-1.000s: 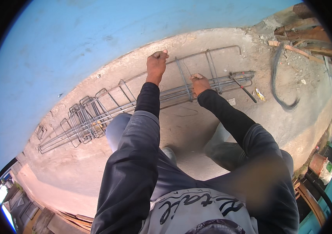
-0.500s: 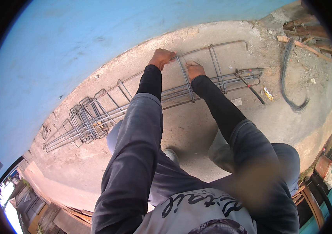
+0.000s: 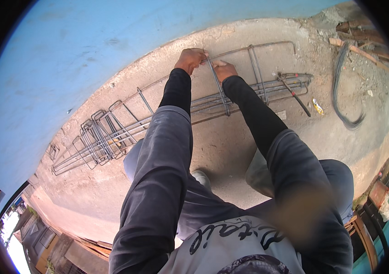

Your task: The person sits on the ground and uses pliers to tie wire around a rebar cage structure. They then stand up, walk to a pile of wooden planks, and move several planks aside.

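Note:
A long rebar cage (image 3: 267,94) of thin steel bars lies across the ground in front of me. My left hand (image 3: 191,60) is closed at the top corner of one upright stirrup (image 3: 218,86), where it meets the far long bar (image 3: 235,49). Just right of that stirrup, my right hand (image 3: 224,70) has its fingers curled in close to the same joint. Anything small between those fingertips is too fine to make out. Several loose stirrups (image 3: 98,137) are bunched around the bars at the left end.
A black-handled metal tool (image 3: 297,97) rests across the cage's right end. Beyond it are a yellow wrapper (image 3: 317,107) and a curved bundle of thin wire (image 3: 339,86). A blue wall (image 3: 80,55) rises along the far side. Broken timber (image 3: 363,50) lies at the far right.
My right hand has drawn slightly up and left toward the stirrup, its fingers now more curled. The left hand stays at the corner. The view has shifted a little.

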`<state>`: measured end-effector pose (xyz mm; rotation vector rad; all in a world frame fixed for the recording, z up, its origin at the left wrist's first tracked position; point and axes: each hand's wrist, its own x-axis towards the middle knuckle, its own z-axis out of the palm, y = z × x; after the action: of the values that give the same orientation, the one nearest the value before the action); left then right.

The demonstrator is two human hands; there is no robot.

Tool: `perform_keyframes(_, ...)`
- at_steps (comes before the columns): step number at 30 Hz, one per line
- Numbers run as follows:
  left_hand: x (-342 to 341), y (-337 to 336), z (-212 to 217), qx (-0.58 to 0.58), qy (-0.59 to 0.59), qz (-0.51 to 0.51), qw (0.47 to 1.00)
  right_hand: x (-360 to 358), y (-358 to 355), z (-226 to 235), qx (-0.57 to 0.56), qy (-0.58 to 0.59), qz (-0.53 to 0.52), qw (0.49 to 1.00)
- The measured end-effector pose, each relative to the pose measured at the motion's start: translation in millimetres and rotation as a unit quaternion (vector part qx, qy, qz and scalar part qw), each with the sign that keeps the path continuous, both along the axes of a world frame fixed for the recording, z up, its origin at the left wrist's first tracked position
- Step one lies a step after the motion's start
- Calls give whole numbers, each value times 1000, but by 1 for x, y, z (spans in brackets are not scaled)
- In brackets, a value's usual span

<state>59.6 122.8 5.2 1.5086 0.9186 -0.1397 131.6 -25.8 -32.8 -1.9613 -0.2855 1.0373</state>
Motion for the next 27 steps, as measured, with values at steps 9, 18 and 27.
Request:
perform_keyframes(9, 3, -3, -6, -37, -11, 57, 998, 0, 9, 10, -4, -190, 107, 976)
perform_keyframes(18, 7, -13, -2, 202, -32, 72, 976, 2, 20, 9, -94, -204, 92, 970)
perform_keyframes(27, 3, -78, -3, 327, -72, 266, 904, 12, 16, 1, -22, -228, 104, 968)
